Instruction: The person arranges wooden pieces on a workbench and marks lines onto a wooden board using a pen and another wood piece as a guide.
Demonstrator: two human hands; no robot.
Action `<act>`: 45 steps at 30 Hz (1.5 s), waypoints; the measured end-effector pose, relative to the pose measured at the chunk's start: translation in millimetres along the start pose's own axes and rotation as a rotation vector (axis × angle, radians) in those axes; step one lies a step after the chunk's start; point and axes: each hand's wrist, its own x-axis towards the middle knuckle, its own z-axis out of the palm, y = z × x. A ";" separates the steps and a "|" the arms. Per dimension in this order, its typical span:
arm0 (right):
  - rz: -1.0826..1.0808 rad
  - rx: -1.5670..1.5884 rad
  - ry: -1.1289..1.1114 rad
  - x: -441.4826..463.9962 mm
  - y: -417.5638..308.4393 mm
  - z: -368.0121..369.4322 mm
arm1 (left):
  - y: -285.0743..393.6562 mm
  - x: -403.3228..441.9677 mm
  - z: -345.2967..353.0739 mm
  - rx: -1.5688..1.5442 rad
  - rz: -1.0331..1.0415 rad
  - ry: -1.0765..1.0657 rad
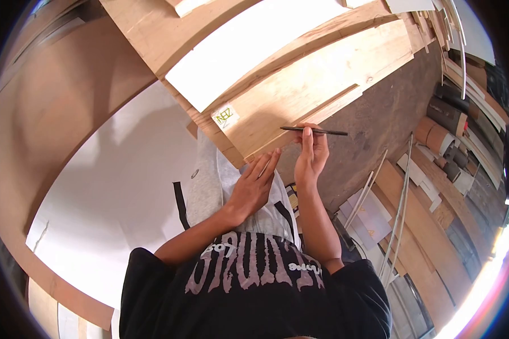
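A dark pencil-like stick (331, 133) is pinched in my right hand (312, 153), its tip over the near edge of a light wooden board (322, 70). My left hand (253, 186) lies on the board's near corner, fingers extended and fairly close to one another. A narrow wooden strip (342, 103) runs along the board's right edge. Near the board's left end is a white label with green marks (224, 116). Under the board's left side, more wood (201, 121) shows.
A bright white panel (249, 42) lies beyond the board. At the left is a large white sheet (107, 186) beside brown panels (68, 107). Planks (424, 220), thin strips (400, 209) and rolls (434, 134) lie on the floor at the right.
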 end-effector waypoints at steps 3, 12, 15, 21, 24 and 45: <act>0.005 -0.039 0.016 5.4 4.6 0.6 | -0.3 0.2 -4.3 -0.049 -0.014 0.058; 0.002 -0.035 0.009 2.3 10.3 -1.8 | 22.8 -6.2 -38.6 0.007 -0.123 -0.153; 0.012 -0.045 0.020 2.5 9.5 -1.2 | 29.5 -5.5 -41.9 -0.091 -0.227 -0.149; -0.048 -0.099 0.004 2.4 4.9 -0.5 | 18.6 -24.8 -36.9 -0.113 -0.249 -0.116; -0.056 -0.139 0.013 1.8 2.6 1.6 | 16.9 -26.1 -33.4 -0.047 -0.211 -0.101; -0.542 -0.688 -0.485 -53.8 -44.1 25.3 | 16.0 -52.2 -0.4 -0.021 -0.263 -0.232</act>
